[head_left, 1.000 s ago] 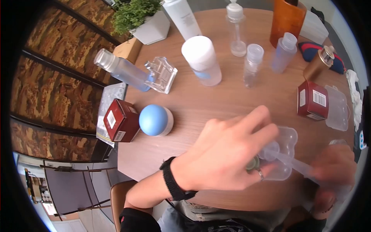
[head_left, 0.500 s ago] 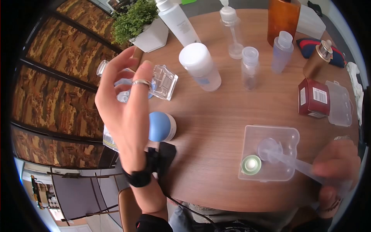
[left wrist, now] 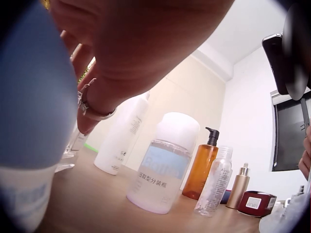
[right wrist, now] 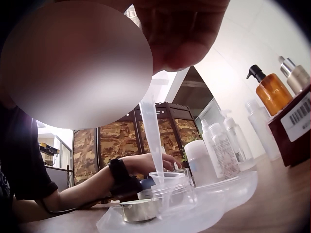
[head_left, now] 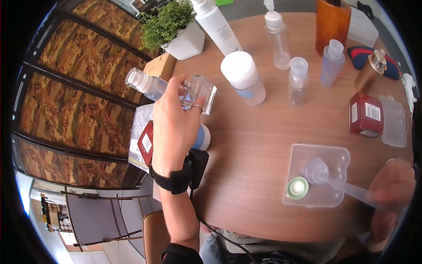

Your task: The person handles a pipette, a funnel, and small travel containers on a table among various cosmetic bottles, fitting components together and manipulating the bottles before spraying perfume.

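My left hand [head_left: 173, 127] is at a square clear glass perfume bottle [head_left: 206, 94], its thumb and finger curled on either side. The bottle stands on the table. Next to the left wrist is a blue-domed jar [head_left: 202, 137], partly hidden by the hand. On the right, my right hand [head_left: 393, 185] grips a long translucent tapered plastic tube [head_left: 354, 193], its narrow end down in a small clear jar [head_left: 315, 169]. That jar sits in a shallow clear plastic tray [head_left: 336, 154] beside a green-rimmed round tin [head_left: 297, 188].
A white-capped bottle [head_left: 239, 70], clear pump bottle [head_left: 277, 35], small clear bottle [head_left: 298, 81], bluish bottle [head_left: 332, 64], amber bottle [head_left: 332, 26] and gold dropper bottle [head_left: 371, 70] stand further back. A dark red box [head_left: 366, 114] is at right. A bluish clear bottle [head_left: 147, 83] leans behind the left hand.
My left hand has gone from over the plastic tray, across to the left, and down onto the perfume bottle. The right hand keeps its hold on the tube with little movement.
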`<state>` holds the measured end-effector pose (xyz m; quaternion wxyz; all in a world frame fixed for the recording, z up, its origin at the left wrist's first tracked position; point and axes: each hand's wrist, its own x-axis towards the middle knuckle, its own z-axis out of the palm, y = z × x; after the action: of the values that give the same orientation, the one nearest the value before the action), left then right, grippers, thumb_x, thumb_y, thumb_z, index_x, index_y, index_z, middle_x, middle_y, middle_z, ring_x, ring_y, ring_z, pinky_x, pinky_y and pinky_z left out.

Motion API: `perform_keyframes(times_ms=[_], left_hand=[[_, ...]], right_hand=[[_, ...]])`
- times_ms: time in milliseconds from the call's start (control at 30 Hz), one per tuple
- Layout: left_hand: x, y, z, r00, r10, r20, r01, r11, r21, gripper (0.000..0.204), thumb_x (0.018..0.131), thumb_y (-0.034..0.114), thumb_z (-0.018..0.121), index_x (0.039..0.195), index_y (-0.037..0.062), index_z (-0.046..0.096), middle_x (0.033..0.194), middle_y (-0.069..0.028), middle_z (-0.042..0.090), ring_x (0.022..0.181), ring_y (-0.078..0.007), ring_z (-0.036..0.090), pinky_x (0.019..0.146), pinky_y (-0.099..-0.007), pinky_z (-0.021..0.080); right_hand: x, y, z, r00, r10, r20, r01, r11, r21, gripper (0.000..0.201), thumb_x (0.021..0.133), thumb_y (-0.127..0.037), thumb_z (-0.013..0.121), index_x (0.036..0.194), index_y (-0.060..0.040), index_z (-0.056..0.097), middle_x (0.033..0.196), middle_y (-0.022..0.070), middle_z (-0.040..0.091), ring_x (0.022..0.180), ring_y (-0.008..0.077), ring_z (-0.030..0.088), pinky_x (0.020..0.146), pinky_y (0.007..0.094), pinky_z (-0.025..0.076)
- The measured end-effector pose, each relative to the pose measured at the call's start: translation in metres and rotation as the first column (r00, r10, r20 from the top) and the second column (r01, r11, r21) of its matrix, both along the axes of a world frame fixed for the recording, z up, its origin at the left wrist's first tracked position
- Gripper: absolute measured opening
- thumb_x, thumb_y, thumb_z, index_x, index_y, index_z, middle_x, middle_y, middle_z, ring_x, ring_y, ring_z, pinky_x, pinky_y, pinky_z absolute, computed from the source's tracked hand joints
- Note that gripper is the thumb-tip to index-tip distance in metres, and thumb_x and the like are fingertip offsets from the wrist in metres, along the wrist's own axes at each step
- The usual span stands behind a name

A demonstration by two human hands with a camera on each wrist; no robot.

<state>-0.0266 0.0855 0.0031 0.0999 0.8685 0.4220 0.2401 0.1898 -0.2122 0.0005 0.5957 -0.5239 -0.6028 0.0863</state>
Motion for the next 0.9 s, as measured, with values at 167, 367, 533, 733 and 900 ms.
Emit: perform_keyframes(times_ms=[167, 367, 533, 733, 900], left_hand=[[0.008, -0.010, 0.007, 0.996, 0.057, -0.065, -0.055, 0.998, 0.019, 0.042, 0.085, 0.016, 0.075, 0.121, -0.0011, 0.062, 0.097, -0.0218, 0.069, 0.088, -0.0375, 0.069, 0.076, -0.0432, 0.053], [0.012, -0.008, -0.002, 0.998, 0.057, -0.035, -0.040, 0.928, 0.371, 0.030, 0.091, 0.018, 0.069, 0.116, 0.0013, 0.065, 0.092, -0.0151, 0.068, 0.085, -0.0333, 0.068, 0.075, -0.0405, 0.052], [0.010, -0.008, 0.004, 0.997, 0.063, 0.032, -0.070, 0.951, 0.302, 0.015, 0.093, 0.008, 0.062, 0.106, 0.0038, 0.069, 0.092, -0.0138, 0.068, 0.085, -0.0352, 0.067, 0.073, -0.0416, 0.051], [0.012, -0.007, 0.004, 0.991, 0.120, 0.051, -0.129, 0.957, 0.260, 0.011, 0.091, 0.004, 0.062, 0.096, 0.0061, 0.071, 0.092, -0.0129, 0.069, 0.084, -0.0374, 0.066, 0.070, -0.0428, 0.050], [0.013, -0.009, 0.002, 0.990, 0.131, 0.055, -0.141, 0.949, 0.282, 0.006, 0.091, 0.006, 0.064, 0.091, 0.0055, 0.069, 0.091, -0.0125, 0.070, 0.082, -0.0381, 0.066, 0.068, -0.0434, 0.050]], right_hand=[[-0.002, -0.002, 0.006, 0.999, 0.014, 0.042, -0.013, 0.999, -0.038, 0.048, 0.094, -0.045, 0.069, 0.092, 0.0035, 0.070, 0.068, 0.0130, 0.063, 0.055, 0.0265, 0.060, 0.051, 0.0335, 0.047], [0.003, 0.003, -0.001, 0.997, -0.013, 0.077, 0.007, 0.997, 0.073, 0.047, 0.093, -0.044, 0.070, 0.093, 0.0032, 0.069, 0.066, 0.0121, 0.063, 0.052, 0.0256, 0.060, 0.050, 0.0321, 0.046], [0.004, 0.003, -0.003, 0.996, 0.011, 0.086, -0.017, 0.998, 0.066, 0.050, 0.093, -0.046, 0.070, 0.090, 0.0032, 0.070, 0.064, 0.0113, 0.063, 0.052, 0.0252, 0.060, 0.050, 0.0316, 0.046], [0.013, -0.001, 0.006, 0.978, 0.100, 0.181, -0.088, 0.994, -0.070, 0.051, 0.092, -0.048, 0.070, 0.089, 0.0026, 0.070, 0.064, 0.0117, 0.063, 0.051, 0.0250, 0.059, 0.050, 0.0319, 0.046], [0.003, 0.002, -0.002, 0.996, -0.035, 0.086, 0.031, 0.999, 0.039, 0.054, 0.093, -0.051, 0.068, 0.090, 0.0032, 0.070, 0.062, 0.0114, 0.062, 0.050, 0.0253, 0.059, 0.049, 0.0320, 0.046]])
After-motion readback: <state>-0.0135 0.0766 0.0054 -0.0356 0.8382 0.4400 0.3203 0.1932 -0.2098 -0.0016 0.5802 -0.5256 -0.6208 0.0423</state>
